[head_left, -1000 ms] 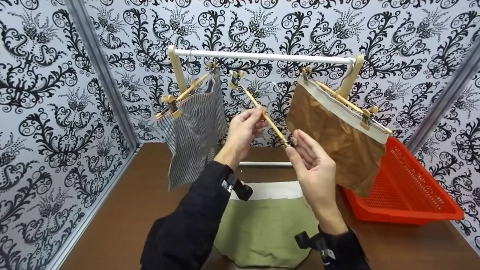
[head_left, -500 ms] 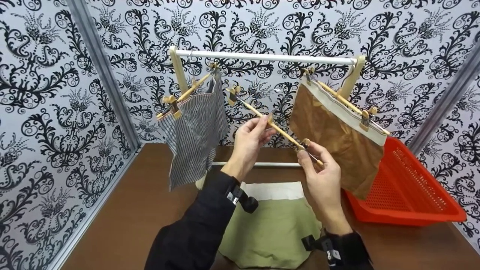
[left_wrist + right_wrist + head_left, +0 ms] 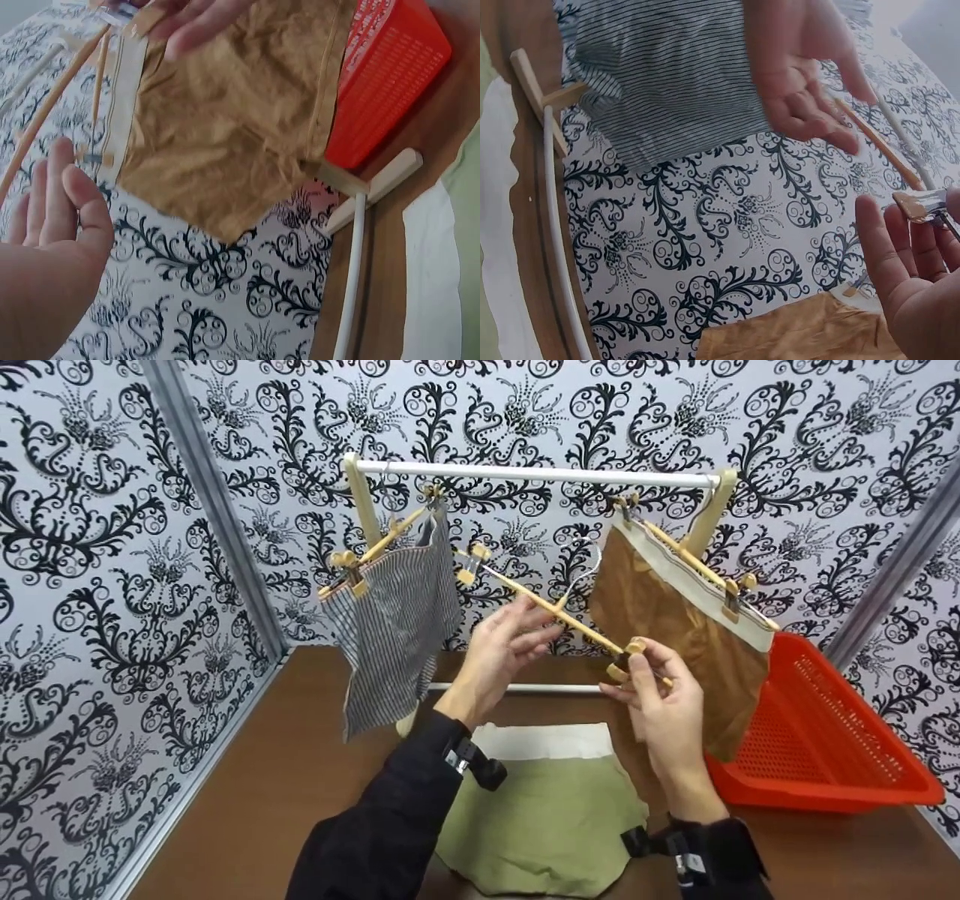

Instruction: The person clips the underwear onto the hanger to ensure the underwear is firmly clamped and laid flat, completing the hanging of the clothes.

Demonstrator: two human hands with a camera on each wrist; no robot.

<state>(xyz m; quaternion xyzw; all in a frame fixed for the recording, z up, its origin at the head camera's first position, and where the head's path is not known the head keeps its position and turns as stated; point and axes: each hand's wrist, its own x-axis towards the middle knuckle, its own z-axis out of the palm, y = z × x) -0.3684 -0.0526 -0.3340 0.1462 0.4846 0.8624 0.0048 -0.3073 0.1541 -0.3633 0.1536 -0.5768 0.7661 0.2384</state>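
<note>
A thin wooden clip hanger (image 3: pixel 586 628) with a metal hook slants across the middle of the head view, bare of cloth. My right hand (image 3: pixel 664 701) pinches the clip (image 3: pixel 621 661) near its right end. The far clip (image 3: pixel 472 562) hangs at the other end. Beside the hanger's middle is my left hand (image 3: pixel 499 649); the left wrist view shows its fingers (image 3: pixel 56 199) fairly straight, apart from the bar. Below both hands, an olive green garment (image 3: pixel 540 817) with a white band lies flat on the table.
Behind stands a rack with a white rail (image 3: pixel 525 472). A striped cloth (image 3: pixel 394 622) hangs from its left end on a clip hanger, a brown garment (image 3: pixel 667 637) from its right. A red basket (image 3: pixel 832 795) sits at the right on the brown table (image 3: pixel 247 780).
The hanger has come down and to the right with my right hand. My left hand has let go of the hanger's middle, its fingers now straighter. The hook has swung into clearer view.
</note>
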